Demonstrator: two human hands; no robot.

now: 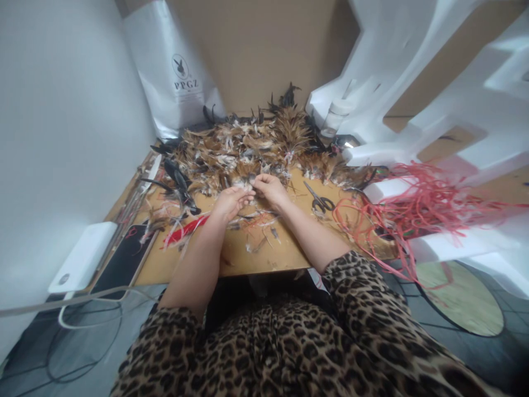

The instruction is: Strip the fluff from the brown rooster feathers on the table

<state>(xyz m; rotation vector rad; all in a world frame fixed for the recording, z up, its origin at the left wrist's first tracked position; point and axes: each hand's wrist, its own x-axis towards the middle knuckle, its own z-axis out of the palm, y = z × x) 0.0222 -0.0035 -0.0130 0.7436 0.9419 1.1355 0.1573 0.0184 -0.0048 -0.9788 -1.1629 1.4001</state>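
A big heap of brown, white and black feathers (248, 146) covers the far half of a wooden board (264, 253). My left hand (231, 201) and my right hand (270, 189) meet at the heap's near edge, fingertips pinched together on a small bunch of feathers (252, 184). Both hands are closed, with the fingers curled inward. Exactly how many feathers they hold is too small to see.
Black scissors (319, 199) lie just right of my right hand. A tangle of red strings (405, 207) spreads at the right. A red feather (185, 230), a dark phone (126, 259) and a white power bank (82, 256) lie left. White foam blocks (413, 82) and a white bag (173, 71) stand behind.
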